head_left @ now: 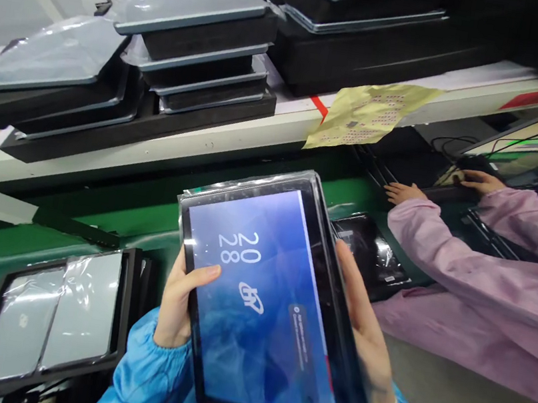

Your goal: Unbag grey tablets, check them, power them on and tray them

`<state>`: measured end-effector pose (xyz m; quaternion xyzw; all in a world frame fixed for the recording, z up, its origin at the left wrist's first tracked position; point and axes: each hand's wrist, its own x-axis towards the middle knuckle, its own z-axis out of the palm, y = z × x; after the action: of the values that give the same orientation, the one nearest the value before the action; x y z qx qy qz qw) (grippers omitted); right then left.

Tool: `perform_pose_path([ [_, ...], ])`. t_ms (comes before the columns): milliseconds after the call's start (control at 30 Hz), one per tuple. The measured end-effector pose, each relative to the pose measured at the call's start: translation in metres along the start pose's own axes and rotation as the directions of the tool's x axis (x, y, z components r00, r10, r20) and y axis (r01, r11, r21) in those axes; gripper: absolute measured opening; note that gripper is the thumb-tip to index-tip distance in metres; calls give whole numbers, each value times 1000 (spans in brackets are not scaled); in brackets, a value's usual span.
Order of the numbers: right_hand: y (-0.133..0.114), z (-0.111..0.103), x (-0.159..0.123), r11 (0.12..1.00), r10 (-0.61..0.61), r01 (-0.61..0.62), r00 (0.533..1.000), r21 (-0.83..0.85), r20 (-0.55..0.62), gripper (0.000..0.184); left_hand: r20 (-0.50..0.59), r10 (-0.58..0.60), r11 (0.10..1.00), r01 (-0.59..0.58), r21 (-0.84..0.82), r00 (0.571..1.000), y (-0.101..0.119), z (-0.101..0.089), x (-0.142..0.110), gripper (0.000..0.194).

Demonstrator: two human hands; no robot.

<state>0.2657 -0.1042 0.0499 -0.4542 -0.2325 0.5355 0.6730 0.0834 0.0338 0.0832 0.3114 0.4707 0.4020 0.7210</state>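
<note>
I hold a tablet in a clear plastic sleeve with both hands, tilted in front of me. Its screen is lit blue and shows the digits 20 and 28. My left hand grips its left edge, thumb lying on the bezel. My right hand grips the right edge, fingers wrapped behind it. Both my sleeves are blue.
A green conveyor belt runs behind the tablet. A black tray with bagged devices stands at lower left. Black foam trays with bagged tablets are stacked on the white shelf above. A co-worker in a pink sleeve reaches over the belt at right.
</note>
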Motion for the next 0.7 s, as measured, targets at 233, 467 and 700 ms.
perform_pose_path([
  [233, 86, -50, 65, 986, 152, -161, 968, -31, -200, 60, 128, -41, 996, 30, 86, 991, -86, -36, 74, 72],
  [467, 178, -128, 110, 967, 140, -209, 912, -143, -386, 35, 91, -124, 977, 106, 183, 988, -171, -97, 148, 68],
  [700, 217, -185, 137, 925, 115, -279, 853, -258, -509, 32, -40, -62, 894, 73, 442, 997, -182, -149, 199, 75],
])
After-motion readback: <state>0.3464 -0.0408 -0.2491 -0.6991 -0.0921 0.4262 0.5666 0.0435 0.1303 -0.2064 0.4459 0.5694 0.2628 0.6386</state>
